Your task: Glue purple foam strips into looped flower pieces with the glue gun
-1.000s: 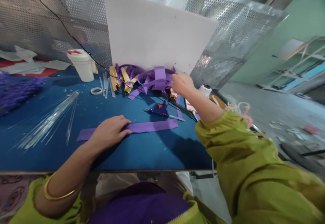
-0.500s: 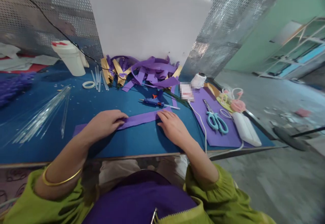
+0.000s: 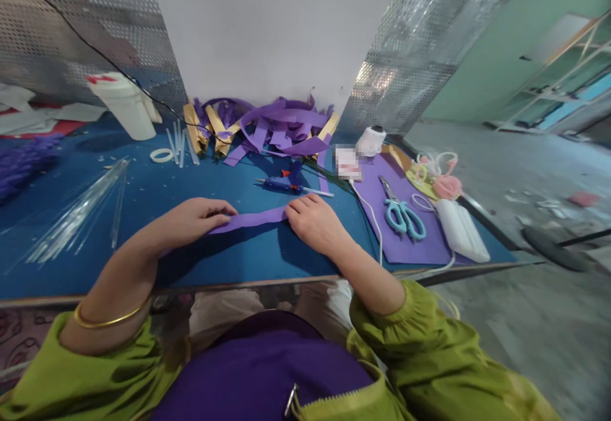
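Left hand (image 3: 191, 220): palm down on the desk (image 3: 157, 262), fingertips pinching and pressing the left part of the purple strip (image 3: 251, 218); not clenched.
Right hand (image 3: 315, 223): flat, fingers bent slightly, pressing the right end of the same strip against the desk; nothing lifted.
Purple strip: lies flat on the blue desk between the two hands, near the front edge, running left to right with a slight upward slant.
Step in hand (judgement): flattening or squaring the strip between both hands.
To do it well (judgement): hold even pressure at both ends, keep the strip taut with no twist, keep fingertips on the edges so the middle stays visible.
Risk (judgement): uneven pull could crease or skew the thin strip.
Glue gun (image 3: 281, 185): on the desk just beyond the strip, apart from both hands.
Scissors (image 3: 403, 216): on a purple sheet (image 3: 396, 242) to the right, well apart from the right hand.
White cord (image 3: 372, 217): runs down the desk just right of the right wrist.
Heap of purple strips (image 3: 281, 129): at the back, against the white board (image 3: 267, 32).
Clear rods (image 3: 81, 211): spread to the left of the left hand.
White jar (image 3: 121, 104): far left rear.
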A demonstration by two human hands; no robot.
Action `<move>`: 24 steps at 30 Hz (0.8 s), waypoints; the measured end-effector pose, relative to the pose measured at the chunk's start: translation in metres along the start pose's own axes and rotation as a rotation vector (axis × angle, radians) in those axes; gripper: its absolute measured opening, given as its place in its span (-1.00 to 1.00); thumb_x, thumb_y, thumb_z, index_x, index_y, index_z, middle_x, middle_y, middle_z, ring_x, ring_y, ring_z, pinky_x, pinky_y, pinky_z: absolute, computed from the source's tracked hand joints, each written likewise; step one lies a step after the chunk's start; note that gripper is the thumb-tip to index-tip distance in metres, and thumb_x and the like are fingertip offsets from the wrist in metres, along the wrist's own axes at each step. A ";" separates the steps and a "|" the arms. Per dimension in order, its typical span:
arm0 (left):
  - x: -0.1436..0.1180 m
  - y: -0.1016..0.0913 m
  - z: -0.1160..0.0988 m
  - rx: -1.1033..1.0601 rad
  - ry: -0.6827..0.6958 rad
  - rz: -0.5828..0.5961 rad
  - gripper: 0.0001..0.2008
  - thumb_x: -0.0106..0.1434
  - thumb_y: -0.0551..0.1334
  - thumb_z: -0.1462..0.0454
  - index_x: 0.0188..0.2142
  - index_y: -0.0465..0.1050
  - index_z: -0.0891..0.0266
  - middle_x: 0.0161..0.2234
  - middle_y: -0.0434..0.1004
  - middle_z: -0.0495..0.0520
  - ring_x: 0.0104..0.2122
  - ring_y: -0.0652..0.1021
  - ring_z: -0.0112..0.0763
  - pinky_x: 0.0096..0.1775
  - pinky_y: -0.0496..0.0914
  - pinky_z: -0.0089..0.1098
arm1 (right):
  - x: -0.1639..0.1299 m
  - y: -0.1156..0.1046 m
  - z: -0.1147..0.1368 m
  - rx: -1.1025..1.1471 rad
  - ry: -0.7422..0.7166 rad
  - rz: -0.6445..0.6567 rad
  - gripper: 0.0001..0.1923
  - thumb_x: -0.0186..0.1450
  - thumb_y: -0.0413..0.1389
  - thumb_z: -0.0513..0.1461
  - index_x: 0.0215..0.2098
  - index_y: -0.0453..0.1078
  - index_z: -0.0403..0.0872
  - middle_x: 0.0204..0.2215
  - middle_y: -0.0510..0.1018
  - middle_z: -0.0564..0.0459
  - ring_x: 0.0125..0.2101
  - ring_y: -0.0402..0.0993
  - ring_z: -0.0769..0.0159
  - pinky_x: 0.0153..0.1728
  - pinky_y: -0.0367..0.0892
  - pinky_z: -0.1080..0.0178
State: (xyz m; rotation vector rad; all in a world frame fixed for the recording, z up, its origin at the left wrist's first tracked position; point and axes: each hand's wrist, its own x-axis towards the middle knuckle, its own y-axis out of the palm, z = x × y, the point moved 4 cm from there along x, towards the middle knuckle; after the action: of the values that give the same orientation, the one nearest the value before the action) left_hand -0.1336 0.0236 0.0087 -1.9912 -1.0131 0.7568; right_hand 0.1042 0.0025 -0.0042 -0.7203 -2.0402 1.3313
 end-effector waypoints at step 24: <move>-0.034 0.087 -0.042 0.443 0.259 -0.332 -0.42 0.39 0.12 0.03 0.24 0.32 0.37 0.26 0.33 0.30 0.25 0.32 0.01 0.23 0.27 0.00 | 0.072 0.024 -0.093 -0.009 -0.206 0.129 -0.56 0.42 -0.12 -0.40 0.23 0.26 -0.15 0.12 0.46 -0.21 -0.04 0.48 0.18 -0.06 0.30 0.18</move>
State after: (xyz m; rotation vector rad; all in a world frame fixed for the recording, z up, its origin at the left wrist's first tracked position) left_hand -0.0841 -0.0543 -0.0354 -1.4501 -0.8984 0.4754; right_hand 0.1254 0.1183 0.0171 -0.7572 -2.1927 1.5259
